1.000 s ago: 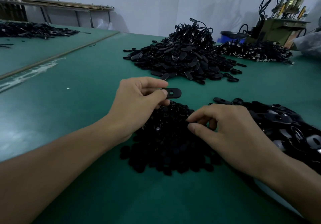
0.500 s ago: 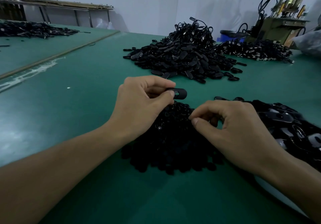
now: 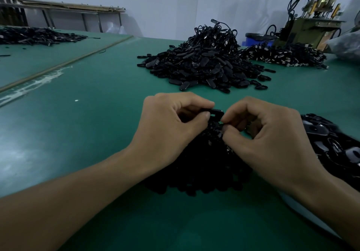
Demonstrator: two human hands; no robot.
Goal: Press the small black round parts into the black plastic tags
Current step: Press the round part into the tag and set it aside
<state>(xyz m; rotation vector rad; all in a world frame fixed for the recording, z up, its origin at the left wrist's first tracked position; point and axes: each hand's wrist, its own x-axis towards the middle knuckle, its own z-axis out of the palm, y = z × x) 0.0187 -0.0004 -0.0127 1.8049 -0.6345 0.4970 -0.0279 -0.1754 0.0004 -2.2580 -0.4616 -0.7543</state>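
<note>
Near edge of the table (image 3: 87, 126), centre: a heap of small round parts (image 3: 204, 171) lies under both wrists. At the right edge, touching that heap, there is a spread of loose tags (image 3: 342, 147).

Just above the heap, the left hand (image 3: 167, 122) has its fingers curled and pinches one tag (image 3: 216, 113) between thumb and forefinger. The tag is level, and its slotted end points toward the right hand (image 3: 272, 134). The right fingers are curled too, with thumb and forefinger tips closed together right at the tag's free end. We judge a round part sits in that pinch, but it is too dark to see.

Step in hand: seating a part into the held tag. Next move, as we read it: line the part up with the tag's hole, squeeze until it seats flush, and keep the left grip firm so the tag does not twist.

Toward the far edge there is a tall pile of tags with cords (image 3: 204, 64), and a lower pile (image 3: 284, 55) beside it at the far right corner, with a machine (image 3: 315, 23) behind.
</note>
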